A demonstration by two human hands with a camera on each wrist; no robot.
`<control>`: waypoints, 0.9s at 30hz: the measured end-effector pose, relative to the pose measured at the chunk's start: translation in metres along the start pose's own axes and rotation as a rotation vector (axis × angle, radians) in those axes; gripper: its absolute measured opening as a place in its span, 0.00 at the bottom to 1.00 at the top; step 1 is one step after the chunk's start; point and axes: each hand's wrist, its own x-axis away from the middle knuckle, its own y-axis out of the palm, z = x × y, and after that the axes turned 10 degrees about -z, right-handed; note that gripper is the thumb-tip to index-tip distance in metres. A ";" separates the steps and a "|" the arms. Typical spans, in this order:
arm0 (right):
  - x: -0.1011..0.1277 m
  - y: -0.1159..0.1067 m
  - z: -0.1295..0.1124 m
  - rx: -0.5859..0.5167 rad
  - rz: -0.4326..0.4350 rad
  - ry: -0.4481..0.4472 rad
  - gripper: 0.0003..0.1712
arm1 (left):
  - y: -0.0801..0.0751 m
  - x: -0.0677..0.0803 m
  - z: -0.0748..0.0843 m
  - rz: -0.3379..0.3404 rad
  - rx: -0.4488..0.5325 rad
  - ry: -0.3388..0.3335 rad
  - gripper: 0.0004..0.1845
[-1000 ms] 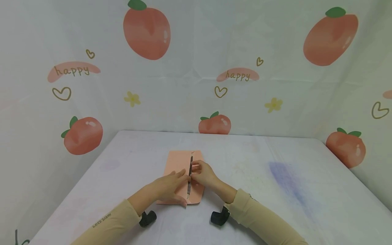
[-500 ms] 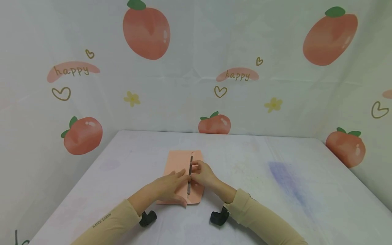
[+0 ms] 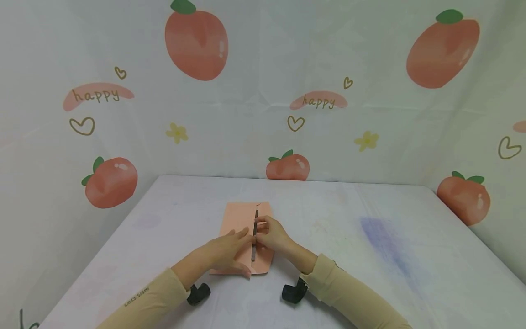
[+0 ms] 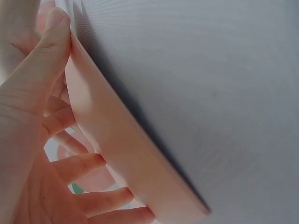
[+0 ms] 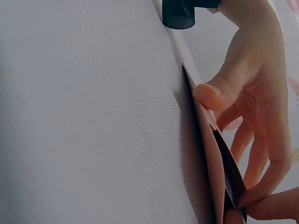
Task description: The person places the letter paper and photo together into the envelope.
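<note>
A folded peach-coloured card (image 3: 238, 219) lies on the white table, with a narrow dark strip (image 3: 256, 219) standing along an opening near its right side. My left hand (image 3: 230, 249) rests on the card with fingers spread; its thumb (image 4: 49, 42) sits at the near edge. On the other side, my right hand (image 3: 274, 235) pinches the dark strip between thumb and fingertips, right beside the left index fingertip. Seen from the right wrist, the dark strip (image 5: 229, 161) rises from between the peach layers (image 5: 211, 149). Its part under the fingertips is hidden.
Black wrist-worn pieces show under both cuffs, one at the left (image 3: 199, 294) and one at the right (image 3: 294, 292). The white tabletop (image 3: 328, 219) has a bluish smudge (image 3: 386, 246) at right. Behind it hangs a printed backdrop (image 3: 255, 91) with fruit and hearts.
The near end of the dark strip appears slightly shorter than one second ago, its pale tip gone from sight. Both hands and the card look almost unmoved.
</note>
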 end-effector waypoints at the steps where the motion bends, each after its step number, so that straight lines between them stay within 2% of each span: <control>1: 0.000 0.000 0.000 -0.004 -0.004 -0.001 0.29 | 0.000 0.000 0.000 0.001 -0.001 0.000 0.49; 5: 0.000 -0.002 -0.001 -0.026 -0.027 0.005 0.29 | 0.000 0.001 -0.001 0.004 -0.013 0.006 0.49; 11: 0.002 -0.007 -0.002 0.005 -0.028 0.014 0.28 | 0.001 0.001 0.000 0.014 -0.010 0.014 0.45; 17: 0.006 -0.015 -0.001 -0.021 0.014 0.038 0.24 | 0.002 0.000 -0.001 0.017 -0.005 0.028 0.42; 27: 0.021 -0.040 -0.002 0.025 0.054 0.058 0.21 | 0.003 0.000 0.000 -0.005 -0.039 0.003 0.44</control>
